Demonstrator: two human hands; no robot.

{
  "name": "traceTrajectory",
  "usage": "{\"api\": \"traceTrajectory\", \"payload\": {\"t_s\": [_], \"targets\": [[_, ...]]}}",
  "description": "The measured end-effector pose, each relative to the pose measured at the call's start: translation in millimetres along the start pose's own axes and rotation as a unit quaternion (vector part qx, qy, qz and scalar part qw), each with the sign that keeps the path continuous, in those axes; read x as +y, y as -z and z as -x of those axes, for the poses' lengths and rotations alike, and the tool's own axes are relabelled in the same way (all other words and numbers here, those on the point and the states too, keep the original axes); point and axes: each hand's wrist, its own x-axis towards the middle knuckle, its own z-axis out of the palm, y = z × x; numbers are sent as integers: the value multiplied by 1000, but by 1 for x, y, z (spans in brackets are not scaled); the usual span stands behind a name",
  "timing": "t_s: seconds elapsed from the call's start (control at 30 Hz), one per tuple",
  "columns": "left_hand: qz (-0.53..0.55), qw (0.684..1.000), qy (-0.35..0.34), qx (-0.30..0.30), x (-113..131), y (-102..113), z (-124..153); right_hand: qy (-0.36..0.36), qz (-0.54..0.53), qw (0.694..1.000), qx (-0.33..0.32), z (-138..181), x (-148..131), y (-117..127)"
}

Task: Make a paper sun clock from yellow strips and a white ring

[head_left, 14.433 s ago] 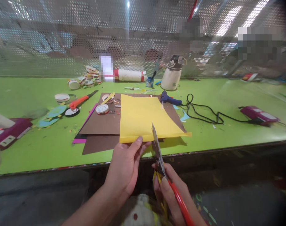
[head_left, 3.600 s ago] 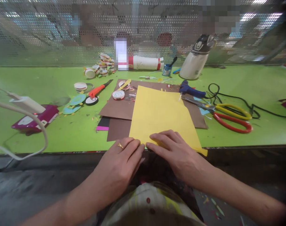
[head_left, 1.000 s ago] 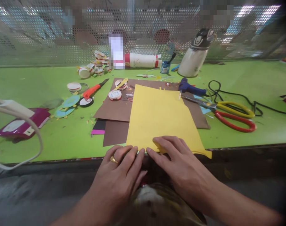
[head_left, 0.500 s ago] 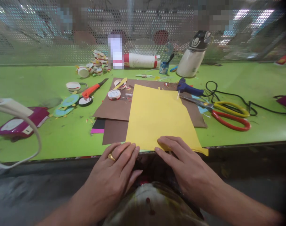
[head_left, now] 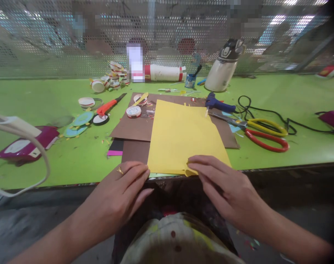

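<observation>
A yellow paper sheet lies over brown sheets, with a narrow strip along its near edge folded up. My left hand rests by the sheet's near left corner, its fingers stretched out flat and close together, the thumb apart below. A ring is on one of its fingers. At the near right, my right hand bends its fingers over the folded edge, which curls up at the fingertips; its palm side is hidden.
Beyond the sheet lie a blue glue gun and large scissors with red and yellow handles. To the left are an orange-handled cutter, paper discs and a purple device with a white cable. A bottle stands behind.
My left hand has slid left to the sheet's corner, its fingers lower. My right hand has shifted slightly right, and the folded edge has flattened on the left and far right.
</observation>
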Motion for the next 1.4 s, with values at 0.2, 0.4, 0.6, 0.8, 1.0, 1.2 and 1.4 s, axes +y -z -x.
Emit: {"api": "traceTrajectory", "payload": {"t_s": [0.2,0.4,0.6,0.8,1.0,1.2,1.4], "targets": [[21,999,-20,-28,-7,3,-13,39,51,996,-59,-24,-9,4],[-40,993,-60,-97,-15,10,-33,125,248,946,-169,-44,-21,-9],[-51,991,-97,-72,-15,10,-38,145,280,934,-167,-46,-22,-10],[40,996,-10,-81,-19,6,-38,76,173,973,-134,-43,-10,-8],[197,972,84,-97,-30,7,-46,-10,19,996,-92,-40,0,-7],[249,939,190,-144,-36,10,-50,-63,-13,994,-90,-43,3,-8],[222,942,200,-154,-33,11,-55,-98,-21,989,-109,-45,1,-7]]}}
